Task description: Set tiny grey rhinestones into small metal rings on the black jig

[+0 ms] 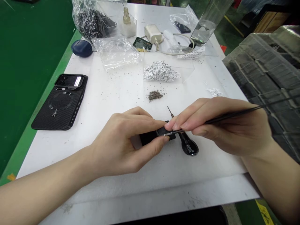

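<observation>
My left hand [126, 137] is closed, thumb and fingers pinching a small black rectangular part [160, 131] near the middle of the table. A larger black block [147, 138] sits under it, mostly covered by the fingers. My right hand [225, 125] grips a slim black tool [236, 113] like a pen; its shiny metal tip meets the small part, and the tool's exact kind is unclear. The right fingertips also rest against the part. Beneath both hands lies a small screwdriver [189, 145] with a glossy black bulb handle, its thin shaft pointing away from me.
Beyond the hands are a pile of tiny screws [155, 95] and a clear tray [185, 76] of small white pieces. A black phone [62, 103] lies left, near a blue rubber bulb [81, 48]. Bagged black parts [90, 23], a charger [152, 32] and a clear container [206, 29] stand behind.
</observation>
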`<state>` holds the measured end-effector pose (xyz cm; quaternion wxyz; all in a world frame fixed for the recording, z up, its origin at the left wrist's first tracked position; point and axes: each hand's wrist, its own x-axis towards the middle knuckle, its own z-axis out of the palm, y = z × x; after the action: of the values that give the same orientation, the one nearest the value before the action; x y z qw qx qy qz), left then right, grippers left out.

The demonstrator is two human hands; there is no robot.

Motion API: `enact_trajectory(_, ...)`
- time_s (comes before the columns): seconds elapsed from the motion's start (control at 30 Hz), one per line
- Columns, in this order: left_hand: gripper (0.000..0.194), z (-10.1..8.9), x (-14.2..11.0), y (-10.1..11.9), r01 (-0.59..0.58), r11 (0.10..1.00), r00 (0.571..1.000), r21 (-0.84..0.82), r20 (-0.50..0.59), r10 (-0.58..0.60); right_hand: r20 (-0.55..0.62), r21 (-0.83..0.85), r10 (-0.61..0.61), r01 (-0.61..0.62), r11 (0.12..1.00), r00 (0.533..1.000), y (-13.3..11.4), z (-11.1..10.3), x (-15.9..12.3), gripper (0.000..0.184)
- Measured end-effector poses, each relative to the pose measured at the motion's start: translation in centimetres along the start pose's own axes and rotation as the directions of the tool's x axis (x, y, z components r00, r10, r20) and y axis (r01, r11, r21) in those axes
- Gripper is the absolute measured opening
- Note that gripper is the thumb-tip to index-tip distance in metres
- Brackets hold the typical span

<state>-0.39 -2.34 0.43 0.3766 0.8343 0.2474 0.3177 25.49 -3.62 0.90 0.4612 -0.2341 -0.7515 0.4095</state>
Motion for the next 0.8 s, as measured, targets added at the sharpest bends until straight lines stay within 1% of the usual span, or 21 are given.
enact_trajectory(0.13,0.015,-0.05,-0.05,-0.03,-0.002,1.0,1.0,0.008,0.002,0.002,0.06,-0.013,0.048,-0.047,0.999,0.997,-0.28,-0.56,0.04,0.01)
enact_trajectory(0.2,0.014,-0.09,-0.14,-0.01,0.002,1.0,1.0,0.014,0.004,-0.002,0.067,-0.022,0.05,-0.049,0.999,0.996,-0.21,-0.67,0.0,0.009)
enact_trajectory(0.33,0.014,-0.16,-0.24,0.04,-0.013,1.0,1.0,0.025,-0.005,0.013,0.015,0.031,0.016,-0.017,0.999,1.0,0.33,-0.37,-0.13,0.008)
enact_trajectory(0.43,0.015,-0.16,-0.21,0.04,-0.021,0.999,1.0,0.028,-0.011,0.021,-0.018,0.063,0.044,-0.043,0.997,0.999,0.65,-0.06,-0.2,0.009)
enact_trajectory(0.53,0.017,-0.09,-0.15,0.01,-0.023,0.999,1.0,0.028,-0.016,0.024,-0.032,0.042,0.053,-0.051,0.998,0.998,0.61,0.04,-0.22,0.009)
enact_trajectory(0.67,0.021,-0.01,-0.08,-0.02,-0.022,0.999,1.0,0.028,-0.017,0.023,-0.027,-0.013,0.032,-0.032,0.999,0.999,0.39,-0.13,-0.31,0.008)
enact_trajectory(0.8,0.02,-0.04,-0.1,0.02,-0.031,0.999,0.999,0.025,-0.021,0.032,0.003,-0.023,-0.012,0.012,1.0,1.0,0.49,-0.13,-0.25,0.007)
